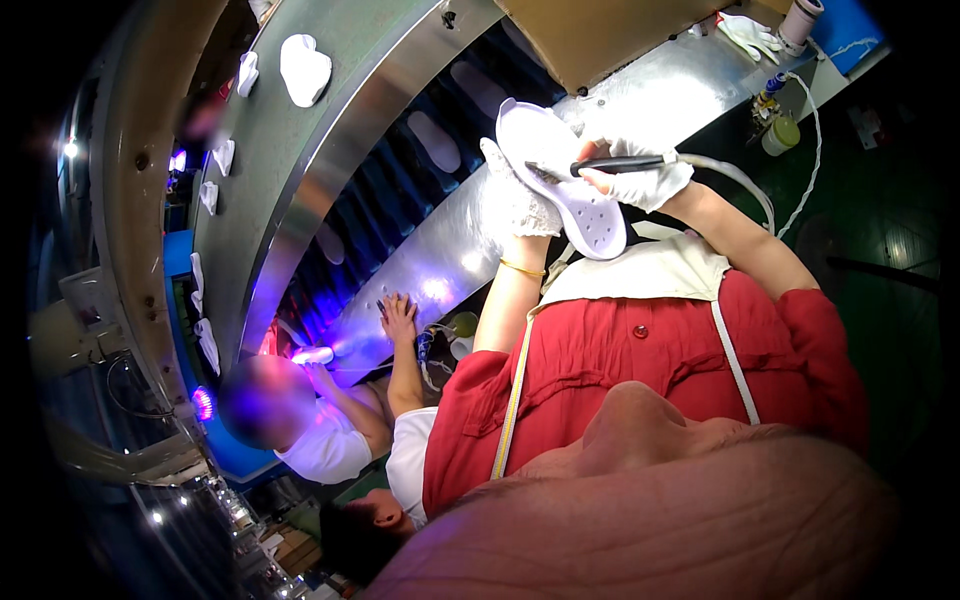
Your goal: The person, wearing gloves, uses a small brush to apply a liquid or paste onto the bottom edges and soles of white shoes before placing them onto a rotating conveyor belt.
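Observation:
My left hand (522, 208), in a white glove, grips the left side of a pale white shoe sole (590, 215). The sole is tilted in front of my apron, and small holes dot its nearer end. In my right hand (645, 187), gloved with bare fingertips showing, is a black-handled brush (622, 163). Its dark tip meets or hovers just over the middle of the sole; I cannot tell which. A whitish hose (735, 178) runs from the back of the handle past my right wrist.
Beyond my hands runs a metal ledge (670, 100), beside a rack or conveyor bearing several pale soles (433, 142). White shoe pieces (305, 70) lie on a green belt. A glove (750, 37) and spool (800, 22) sit far right. Co-workers' hands (398, 318) work at left.

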Demonstrator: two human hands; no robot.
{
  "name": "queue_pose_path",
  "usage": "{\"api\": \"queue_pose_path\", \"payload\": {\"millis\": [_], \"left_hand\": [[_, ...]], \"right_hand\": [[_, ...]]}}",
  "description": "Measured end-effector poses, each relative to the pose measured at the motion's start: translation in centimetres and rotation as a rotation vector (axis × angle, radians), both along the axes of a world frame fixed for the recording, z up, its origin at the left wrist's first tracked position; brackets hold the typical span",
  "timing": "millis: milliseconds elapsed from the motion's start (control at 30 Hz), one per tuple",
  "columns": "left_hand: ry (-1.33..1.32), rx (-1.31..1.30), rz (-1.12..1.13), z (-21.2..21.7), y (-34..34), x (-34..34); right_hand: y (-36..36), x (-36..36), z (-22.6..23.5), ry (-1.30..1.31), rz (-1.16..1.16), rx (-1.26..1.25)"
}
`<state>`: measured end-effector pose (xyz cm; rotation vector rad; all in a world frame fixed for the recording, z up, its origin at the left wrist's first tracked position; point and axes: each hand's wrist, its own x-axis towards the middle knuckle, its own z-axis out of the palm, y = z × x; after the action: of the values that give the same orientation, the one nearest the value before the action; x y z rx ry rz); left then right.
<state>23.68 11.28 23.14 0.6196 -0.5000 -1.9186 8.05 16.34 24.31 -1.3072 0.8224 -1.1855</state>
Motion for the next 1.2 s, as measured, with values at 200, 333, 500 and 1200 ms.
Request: {"api": "queue_pose_path", "payload": {"millis": [200,333,500,1200], "left_hand": [[-0.154,0.063,-0.045,0.2,0.4,1.3],[-0.004,-0.006,-0.145,-1.8,3.6,1.8],[0.039,-0.001,-0.121,-2.6,3.1,1.4],[0.479,-0.269,-0.202,0.7,-2.5,1.7]], "right_hand": [[2.0,0.1,1.3,0.123,-0.064,-0.042],[2.6,-1.0,-0.1,-0.011,-0.143,0.194],[2.5,-0.4,-0.4,0.101,-0.059,0.027],[0.3,0.4,1.6,-0.198,0.003,0.305]]}}
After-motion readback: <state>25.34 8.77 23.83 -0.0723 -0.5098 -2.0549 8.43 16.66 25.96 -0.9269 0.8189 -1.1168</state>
